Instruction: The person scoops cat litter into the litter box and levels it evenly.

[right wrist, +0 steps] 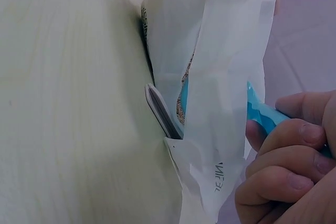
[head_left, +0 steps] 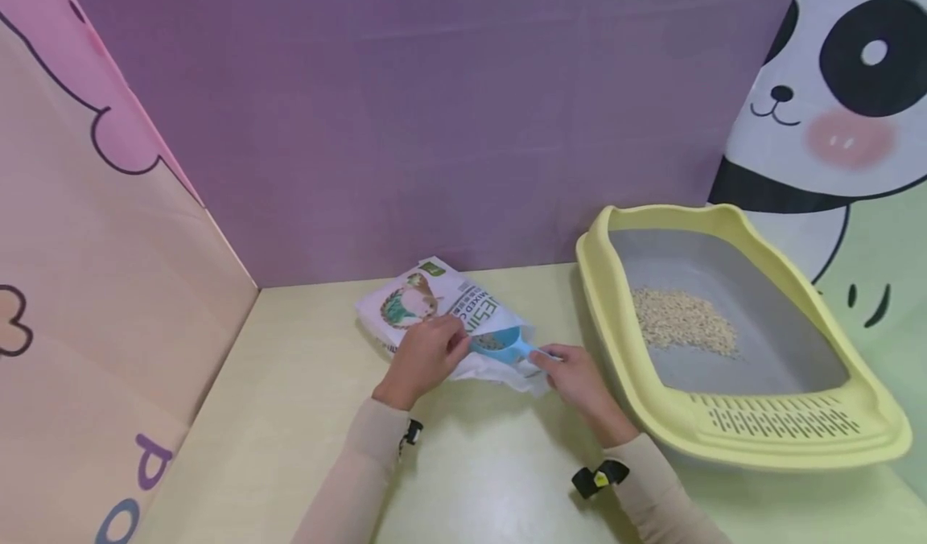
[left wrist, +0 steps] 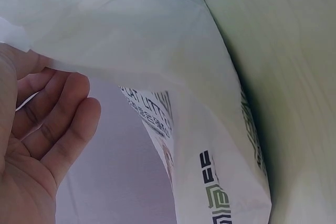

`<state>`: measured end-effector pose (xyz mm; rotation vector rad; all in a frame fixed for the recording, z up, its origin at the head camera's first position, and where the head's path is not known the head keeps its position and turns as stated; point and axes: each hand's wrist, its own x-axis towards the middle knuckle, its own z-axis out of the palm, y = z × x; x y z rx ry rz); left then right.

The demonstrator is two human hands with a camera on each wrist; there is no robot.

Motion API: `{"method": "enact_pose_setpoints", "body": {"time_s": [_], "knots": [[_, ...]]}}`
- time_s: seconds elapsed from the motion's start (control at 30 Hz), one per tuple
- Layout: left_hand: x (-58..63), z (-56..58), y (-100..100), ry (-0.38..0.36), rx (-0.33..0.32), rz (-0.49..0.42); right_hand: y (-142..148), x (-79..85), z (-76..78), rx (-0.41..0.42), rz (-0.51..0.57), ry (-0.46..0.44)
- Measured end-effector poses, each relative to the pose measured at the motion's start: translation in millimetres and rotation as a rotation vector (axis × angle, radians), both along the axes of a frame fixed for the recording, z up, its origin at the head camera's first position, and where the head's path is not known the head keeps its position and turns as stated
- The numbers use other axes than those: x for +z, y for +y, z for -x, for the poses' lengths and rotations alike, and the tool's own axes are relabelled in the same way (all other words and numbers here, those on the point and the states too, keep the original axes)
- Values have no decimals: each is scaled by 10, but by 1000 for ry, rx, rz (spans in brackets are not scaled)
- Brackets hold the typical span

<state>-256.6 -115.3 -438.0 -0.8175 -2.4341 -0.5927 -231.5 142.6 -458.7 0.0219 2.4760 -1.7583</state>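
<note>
A white printed cat litter bag (head_left: 455, 286) lies on the table, its mouth towards me. My left hand (head_left: 427, 352) pinches the edge of that mouth; in the left wrist view the thumb is at the bag's rim and the other fingers curl below. The right hand (head_left: 577, 379) grips the handle of a blue scoop (head_left: 510, 340), whose bowl sits in the bag's mouth with pellets (head_left: 490, 342) in it. From the right wrist, the bag's wall (right wrist: 226, 66) hides most of the bowl; brown pellets and a strip of blue show through the gap.
To the right stands a yellow litter box (head_left: 614, 311) with a grey inside and a slotted front ledge. A pile of pale pellets (head_left: 684, 323) lies in it. A purple wall (head_left: 449, 125) rises behind the table (head_left: 290, 415); printed panels flank it.
</note>
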Motion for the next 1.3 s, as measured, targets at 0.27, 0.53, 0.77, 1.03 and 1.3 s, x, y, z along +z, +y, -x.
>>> {"method": "enact_pose_setpoints", "body": {"time_s": [0.27, 0.53, 0.77, 1.03, 1.3], "knots": [[-9, -1, 2, 10, -3, -5, 16, -14, -8, 4, -22, 23], [-21, 12, -15, 42, -8, -31, 1, 26, -30, 0, -33, 36], [-15, 15, -15, 48, -1, -29, -5, 80, -72, -8, -49, 48], [-12, 10, -14, 69, -4, -35, -12, 105, -102, -12, -65, 52], [-17, 18, -22, 77, -12, -41, 0, 155, -186, -15, -72, 28]]}}
